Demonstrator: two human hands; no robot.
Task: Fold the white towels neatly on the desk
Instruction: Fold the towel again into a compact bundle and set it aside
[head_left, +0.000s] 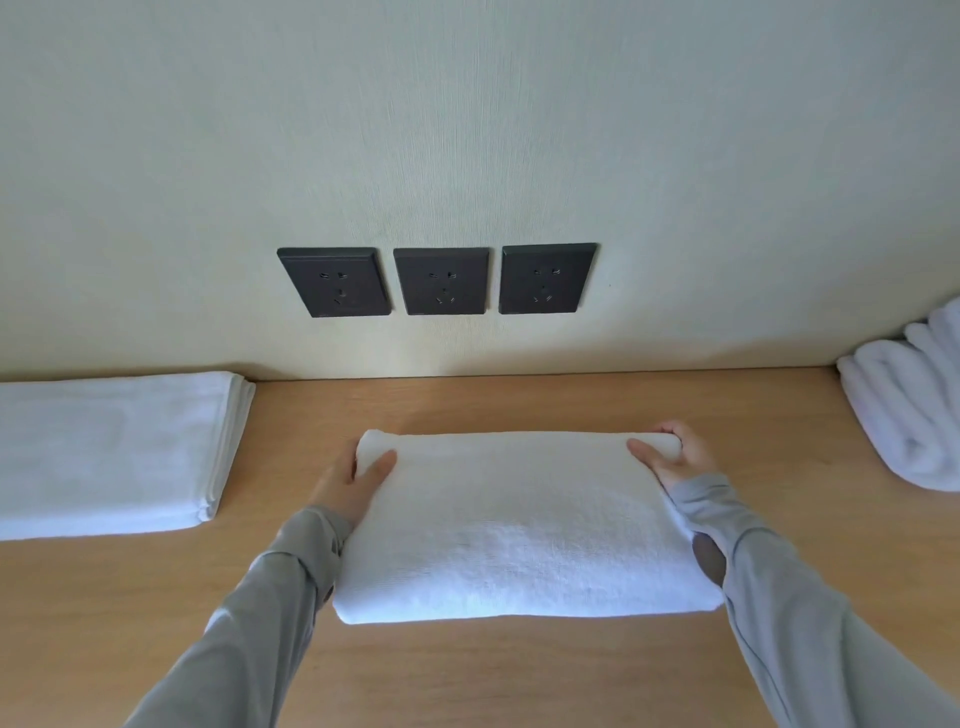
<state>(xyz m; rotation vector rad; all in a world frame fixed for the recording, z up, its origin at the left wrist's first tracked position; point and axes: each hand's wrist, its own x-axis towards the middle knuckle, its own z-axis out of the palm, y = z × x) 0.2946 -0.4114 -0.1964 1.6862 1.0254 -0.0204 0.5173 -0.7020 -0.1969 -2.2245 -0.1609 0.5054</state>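
I observe the left grip (347, 486) at the far left corner of the folded white towel (519, 530). Its thumb (383, 461) lies on the top face and its fingers are hidden beneath or beside the cloth, so it is pinching that corner. The right grip (675, 460) holds the far right corner the same way, with its thumb (643, 450) on top and its fingers curled round the far edge. The towel spans the gap between the two grips as a thick rectangular pad. It lies flat on the table (467, 675), and its rounded fold runs along the edge nearest me, below both grips. Grey sleeves (249, 618) cover both forearms to the wrist. Outboard of the left grip, well apart from it, a stack of flat folded towels (104, 452) rests on the table against the wall (467, 130). Outboard of the right grip, also well apart, sits a loose heap of white towels (914, 405), partly cut off by the frame edge. Beyond the grips, three dark wall sockets (440, 280) sit side by side above the table line.
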